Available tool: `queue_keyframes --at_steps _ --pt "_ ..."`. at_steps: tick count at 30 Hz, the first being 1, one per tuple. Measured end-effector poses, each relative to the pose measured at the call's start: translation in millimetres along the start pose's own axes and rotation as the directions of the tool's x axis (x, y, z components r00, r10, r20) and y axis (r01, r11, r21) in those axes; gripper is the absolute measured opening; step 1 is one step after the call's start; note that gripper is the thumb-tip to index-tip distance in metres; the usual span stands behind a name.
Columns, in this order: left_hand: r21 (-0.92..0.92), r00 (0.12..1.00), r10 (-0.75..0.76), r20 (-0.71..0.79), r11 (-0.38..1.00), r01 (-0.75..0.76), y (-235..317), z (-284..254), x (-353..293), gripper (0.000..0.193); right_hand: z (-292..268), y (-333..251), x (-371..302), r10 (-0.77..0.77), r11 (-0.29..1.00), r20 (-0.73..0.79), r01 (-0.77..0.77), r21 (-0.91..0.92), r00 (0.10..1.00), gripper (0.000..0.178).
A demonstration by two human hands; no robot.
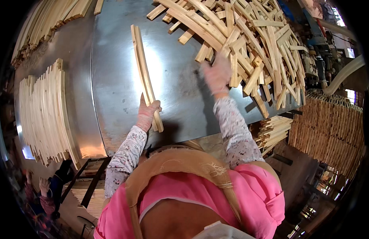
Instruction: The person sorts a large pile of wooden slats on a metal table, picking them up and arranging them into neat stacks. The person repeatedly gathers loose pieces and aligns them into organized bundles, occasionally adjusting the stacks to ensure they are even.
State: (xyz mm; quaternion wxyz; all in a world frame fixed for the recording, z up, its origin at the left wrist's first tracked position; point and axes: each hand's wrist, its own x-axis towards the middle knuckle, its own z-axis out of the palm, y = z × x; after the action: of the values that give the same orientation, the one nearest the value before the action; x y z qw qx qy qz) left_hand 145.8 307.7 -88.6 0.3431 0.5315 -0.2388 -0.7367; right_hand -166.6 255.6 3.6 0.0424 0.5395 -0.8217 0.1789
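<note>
My left hand (147, 114), in a pale pink glove, is closed around the lower part of a pair of wooden strips (143, 71). The two strips lie side by side, pointing away from me above the metal table. At the near edge of a heap of loose wooden strips (248, 44) is my right hand (217, 73), gloved as well. Motion smears its fingers, so whether they grip a strip cannot be made out. Both forearms wear white patterned sleeves.
The metal tabletop (112, 59) has a seam on its left. Rows of aligned strips (45, 113) lie at the left, with more strips (53, 18) at the far left. Stacked wood (327, 133) and machinery (314, 47) stand right. Another person (45, 195) is at lower left.
</note>
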Motion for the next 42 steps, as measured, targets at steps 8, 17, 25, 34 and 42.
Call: queue_keyframes --at_steps 8,17,25,34,42 --pt "0.563 0.971 0.17 -0.17 0.825 -0.046 -8.1 34.1 -0.7 0.067 39.5 79.6 8.3 0.204 0.979 -0.105 -0.204 0.01 0.973 0.085" --pt "0.844 0.65 0.542 -0.533 0.283 0.456 29.5 -75.7 -77.1 0.066 8.2 149.4 0.2 0.26 0.962 0.082 -0.251 -0.104 0.962 0.079" --pt "0.98 0.906 0.393 0.158 0.048 -0.192 14.5 64.5 -40.0 0.092 -27.9 19.5 -77.4 -0.009 0.141 0.621 -0.613 0.777 0.784 0.067" --pt "0.673 0.865 0.497 -0.068 0.663 -0.329 -27.1 23.2 3.9 0.089 5.6 -13.5 -145.2 -0.249 0.43 0.728 -0.601 0.674 0.638 0.08" --pt "0.966 0.952 0.282 -0.123 0.253 0.05 -0.2 35.6 -13.0 0.093 42.2 -28.2 -138.1 -0.613 0.781 0.678 0.441 0.443 0.405 0.054"
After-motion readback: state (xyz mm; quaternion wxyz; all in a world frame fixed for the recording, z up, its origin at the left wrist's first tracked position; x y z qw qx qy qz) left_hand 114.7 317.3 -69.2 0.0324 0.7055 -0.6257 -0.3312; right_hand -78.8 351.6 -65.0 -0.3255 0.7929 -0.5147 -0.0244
